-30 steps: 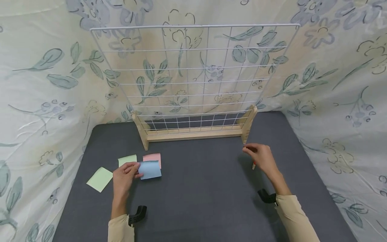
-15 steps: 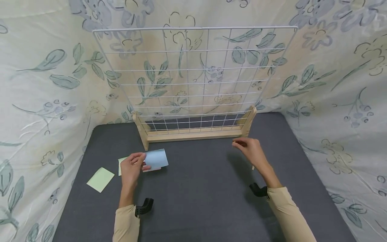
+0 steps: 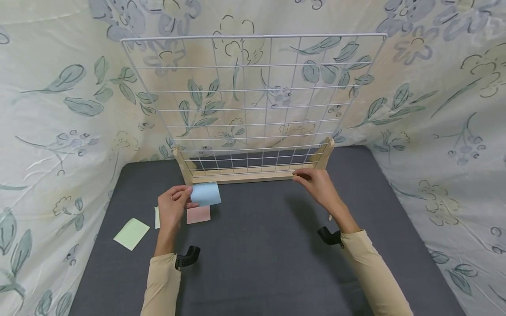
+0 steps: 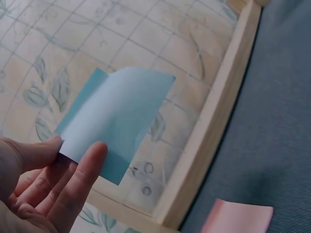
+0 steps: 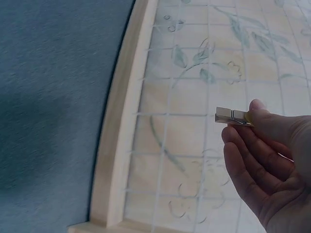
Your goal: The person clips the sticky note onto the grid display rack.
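Observation:
A light blue sticky note (image 4: pixel 121 111) is pinched at one edge by my left hand (image 3: pixel 173 205), its far side curling a little. In the head view this blue note (image 3: pixel 206 194) hangs over the table, near the left foot of the white wire grid rack (image 3: pixel 253 108). My right hand (image 3: pixel 317 186) pinches a small wooden clothespin (image 5: pixel 232 116) between thumb and fingers, its clamping end pointing away from the hand. That hand is in front of the rack's wooden base (image 3: pixel 245 177), toward its right end.
On the dark table lie a pink note (image 3: pixel 199 214), a green note (image 3: pixel 131 234) and another green note (image 3: pixel 157 217) partly behind the left hand. A second clothespin (image 3: pixel 330 217) lies partly hidden beside the right forearm. Floral cloth (image 3: pixel 446 145) surrounds the table.
Both hands have moved toward the rack. My left hand has lifted the blue note up and off the pink one, which now shows. My right hand has shifted left with its clothespin.

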Tool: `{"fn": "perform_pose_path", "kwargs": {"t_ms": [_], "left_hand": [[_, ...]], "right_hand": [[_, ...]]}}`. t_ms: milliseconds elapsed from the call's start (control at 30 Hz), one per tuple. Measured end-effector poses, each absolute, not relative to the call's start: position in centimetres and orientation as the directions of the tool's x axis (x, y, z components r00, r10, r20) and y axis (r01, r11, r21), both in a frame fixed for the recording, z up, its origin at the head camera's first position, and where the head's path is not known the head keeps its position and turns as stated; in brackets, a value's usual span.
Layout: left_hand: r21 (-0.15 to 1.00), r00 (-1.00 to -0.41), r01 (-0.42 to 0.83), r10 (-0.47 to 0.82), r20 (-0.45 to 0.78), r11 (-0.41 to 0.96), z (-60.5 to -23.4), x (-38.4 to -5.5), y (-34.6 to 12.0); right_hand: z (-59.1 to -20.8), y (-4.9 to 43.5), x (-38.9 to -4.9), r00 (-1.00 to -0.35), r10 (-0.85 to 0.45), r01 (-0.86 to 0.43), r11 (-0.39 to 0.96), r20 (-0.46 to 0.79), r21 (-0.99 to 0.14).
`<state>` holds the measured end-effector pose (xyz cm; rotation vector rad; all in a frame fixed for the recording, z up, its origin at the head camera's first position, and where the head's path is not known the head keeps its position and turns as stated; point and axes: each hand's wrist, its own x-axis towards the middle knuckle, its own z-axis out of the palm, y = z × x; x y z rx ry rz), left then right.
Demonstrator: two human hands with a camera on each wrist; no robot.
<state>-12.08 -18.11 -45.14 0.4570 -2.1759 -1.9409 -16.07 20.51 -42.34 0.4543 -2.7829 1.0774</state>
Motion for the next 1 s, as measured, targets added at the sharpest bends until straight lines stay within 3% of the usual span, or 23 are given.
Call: {"fn": "perform_pose_path", "kwargs": {"t_ms": [300,700,1000], "left_hand": [[0.987,-0.937,-0.093,-0.346,-0.042,0.132,-43.3,-12.9,-18.2],[0.987,-0.940,0.044,-0.327,0.093,0.154,-40.1,-14.8,-18.2],[0.992,-0.916,0.061,-0.388,0.100,0.110,-36.8,-15.5,-19.8]], "right_hand": [[-40.1,18.5,-17.2,-0.915,-0.262,-0.400,0.683,0.305,-0.612],[-35.4,17.4,-19.0,-0.879,-0.317,-0.475,0.652,0.357,-0.592],[-31.7,16.5,-19.8,-0.866,-0.318,-0.496,0.644,0.385,-0.583]]}}
